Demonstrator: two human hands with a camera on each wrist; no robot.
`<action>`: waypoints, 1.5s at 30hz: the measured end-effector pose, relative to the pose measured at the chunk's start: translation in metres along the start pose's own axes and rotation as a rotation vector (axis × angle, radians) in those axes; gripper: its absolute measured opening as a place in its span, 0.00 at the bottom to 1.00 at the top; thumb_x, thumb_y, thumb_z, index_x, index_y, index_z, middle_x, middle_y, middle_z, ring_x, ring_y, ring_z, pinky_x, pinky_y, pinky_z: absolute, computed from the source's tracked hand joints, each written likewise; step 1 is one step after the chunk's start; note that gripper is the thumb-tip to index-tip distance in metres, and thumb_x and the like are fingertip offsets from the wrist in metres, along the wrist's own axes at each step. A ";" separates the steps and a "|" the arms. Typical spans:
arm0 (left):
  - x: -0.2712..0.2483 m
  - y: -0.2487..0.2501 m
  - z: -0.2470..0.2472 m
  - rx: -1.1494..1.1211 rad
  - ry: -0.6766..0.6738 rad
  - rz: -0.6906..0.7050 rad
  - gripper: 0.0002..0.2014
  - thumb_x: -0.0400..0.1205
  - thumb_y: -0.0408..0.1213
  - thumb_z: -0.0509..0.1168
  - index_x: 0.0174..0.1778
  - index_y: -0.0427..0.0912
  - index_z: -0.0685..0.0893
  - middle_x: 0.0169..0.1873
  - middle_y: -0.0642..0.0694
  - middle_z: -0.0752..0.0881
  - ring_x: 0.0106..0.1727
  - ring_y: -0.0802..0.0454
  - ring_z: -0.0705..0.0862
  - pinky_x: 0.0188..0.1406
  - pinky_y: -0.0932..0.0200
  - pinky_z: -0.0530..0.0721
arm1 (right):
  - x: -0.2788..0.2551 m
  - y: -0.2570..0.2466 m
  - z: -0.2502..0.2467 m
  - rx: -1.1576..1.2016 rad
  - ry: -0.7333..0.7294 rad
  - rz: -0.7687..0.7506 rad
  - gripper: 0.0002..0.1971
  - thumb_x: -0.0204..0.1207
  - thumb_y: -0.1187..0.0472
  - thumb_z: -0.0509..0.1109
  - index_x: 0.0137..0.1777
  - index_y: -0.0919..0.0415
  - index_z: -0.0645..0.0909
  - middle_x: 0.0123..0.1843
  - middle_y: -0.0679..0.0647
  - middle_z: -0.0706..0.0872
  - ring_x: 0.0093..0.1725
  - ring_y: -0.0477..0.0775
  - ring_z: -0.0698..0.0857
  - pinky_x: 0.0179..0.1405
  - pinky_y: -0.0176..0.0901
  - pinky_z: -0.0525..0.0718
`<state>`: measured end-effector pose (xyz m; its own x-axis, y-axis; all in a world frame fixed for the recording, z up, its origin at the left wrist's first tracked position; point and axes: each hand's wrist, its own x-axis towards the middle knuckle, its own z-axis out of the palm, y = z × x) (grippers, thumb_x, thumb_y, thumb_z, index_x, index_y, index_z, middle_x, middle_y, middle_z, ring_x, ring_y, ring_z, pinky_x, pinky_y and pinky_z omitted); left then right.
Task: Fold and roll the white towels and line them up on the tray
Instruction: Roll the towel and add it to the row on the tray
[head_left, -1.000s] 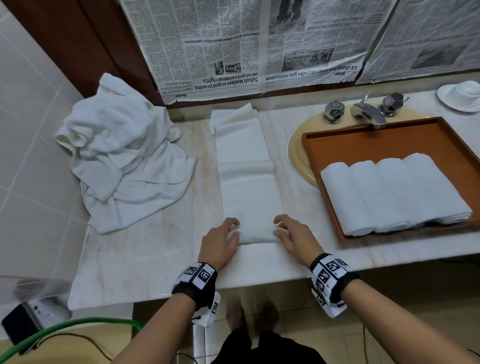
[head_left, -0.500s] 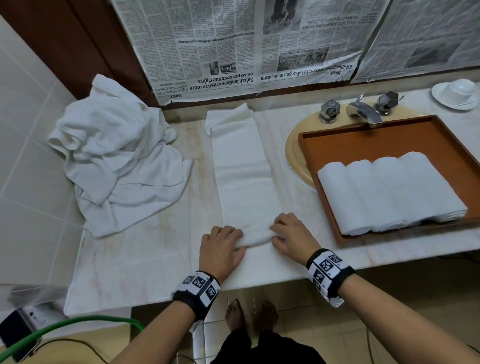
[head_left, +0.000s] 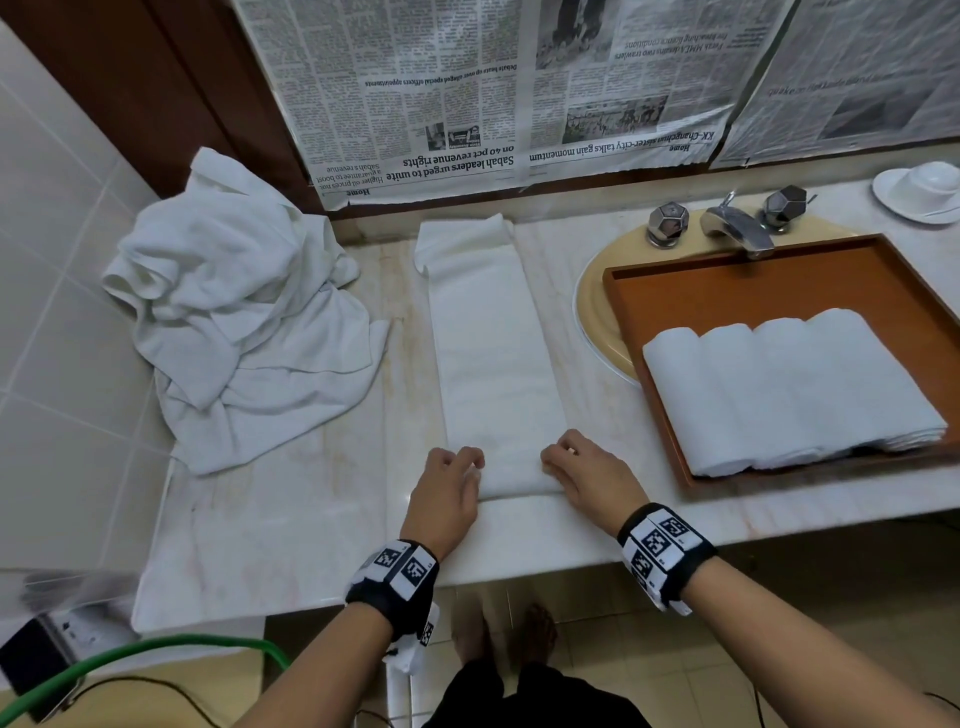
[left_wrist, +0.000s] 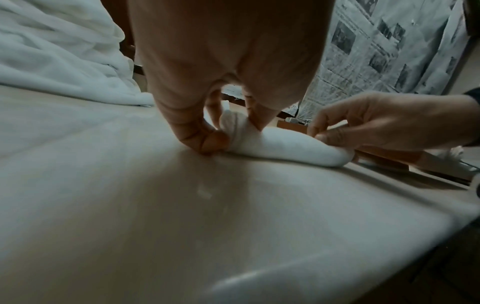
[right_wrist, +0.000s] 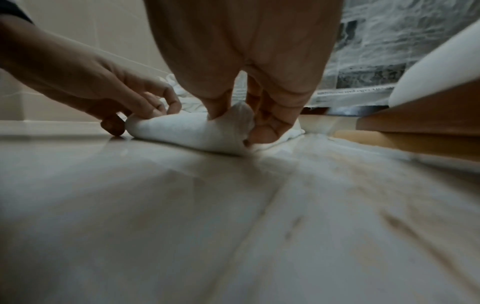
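Wooden tray (head_left: 649, 291), four rolled towels (head_left: 789, 389)

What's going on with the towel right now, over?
Left hand and right hand both pinch the long folded white towel at its rolled near end. Four rolled white towels sit in the brown wooden tray. Path ahead clear.

We're pinching the near end of the rolled towel (right_wrist: 187, 131) with our right hand (right_wrist: 246, 61), thumb and fingers curling around it, while our left hand (right_wrist: 103, 86) is gripping the far end on the pale counter (right_wrist: 233, 226).
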<state>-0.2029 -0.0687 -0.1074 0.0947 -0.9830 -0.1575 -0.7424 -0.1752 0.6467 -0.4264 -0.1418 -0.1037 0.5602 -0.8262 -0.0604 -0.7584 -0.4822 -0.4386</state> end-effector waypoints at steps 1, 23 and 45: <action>-0.001 -0.001 0.002 0.028 0.019 -0.005 0.08 0.88 0.40 0.59 0.60 0.51 0.80 0.52 0.48 0.73 0.40 0.51 0.79 0.41 0.55 0.81 | -0.002 -0.001 0.001 -0.032 0.029 -0.043 0.09 0.83 0.55 0.66 0.54 0.59 0.82 0.52 0.55 0.79 0.46 0.59 0.81 0.35 0.51 0.83; 0.007 0.000 -0.006 0.142 -0.088 -0.050 0.20 0.88 0.55 0.55 0.69 0.49 0.80 0.57 0.47 0.85 0.59 0.45 0.81 0.57 0.51 0.78 | -0.001 -0.004 -0.001 0.070 0.009 0.018 0.15 0.81 0.50 0.60 0.56 0.57 0.84 0.55 0.53 0.80 0.50 0.57 0.81 0.41 0.49 0.83; -0.011 -0.013 0.002 0.307 0.078 0.153 0.23 0.82 0.64 0.55 0.62 0.57 0.86 0.54 0.58 0.84 0.58 0.51 0.80 0.50 0.50 0.76 | 0.004 0.001 -0.002 0.224 -0.156 0.036 0.19 0.81 0.48 0.69 0.67 0.56 0.79 0.61 0.50 0.79 0.61 0.50 0.75 0.61 0.39 0.70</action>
<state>-0.1954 -0.0557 -0.1155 0.0087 -0.9999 -0.0110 -0.9155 -0.0124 0.4021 -0.4258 -0.1458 -0.1020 0.5919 -0.7784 -0.2090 -0.6958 -0.3626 -0.6199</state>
